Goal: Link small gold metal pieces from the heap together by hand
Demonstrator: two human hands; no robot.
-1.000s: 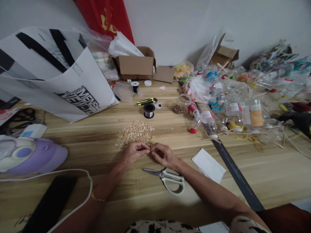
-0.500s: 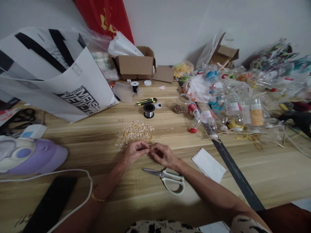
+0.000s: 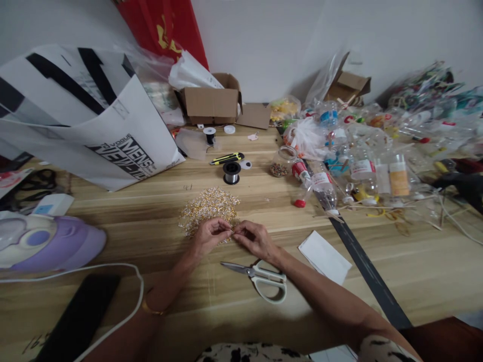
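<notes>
A glittering gold and silver beaded piece (image 3: 209,207) lies on the wooden table (image 3: 151,211) just beyond my hands. My left hand (image 3: 208,237) pinches its near edge with thumb and forefinger. My right hand (image 3: 253,240) meets it fingertip to fingertip, pinching something too small to make out, perhaps a bead or thread. White-handled scissors (image 3: 260,277) lie closed just below my right wrist. A spool of thin silvery wire (image 3: 231,172) stands a little beyond the beaded piece.
A white shopping bag (image 3: 86,115) lies at the back left, a purple iron (image 3: 45,241) with its white cord at the left. A yellow-black utility knife (image 3: 226,158), cardboard box (image 3: 212,103), white paper (image 3: 323,256), a black strip (image 3: 362,261) and several plastic bottles (image 3: 358,156) crowd the right.
Barely anything has moved. My hands stay together at the edge of the beaded piece, with only slight finger shifts.
</notes>
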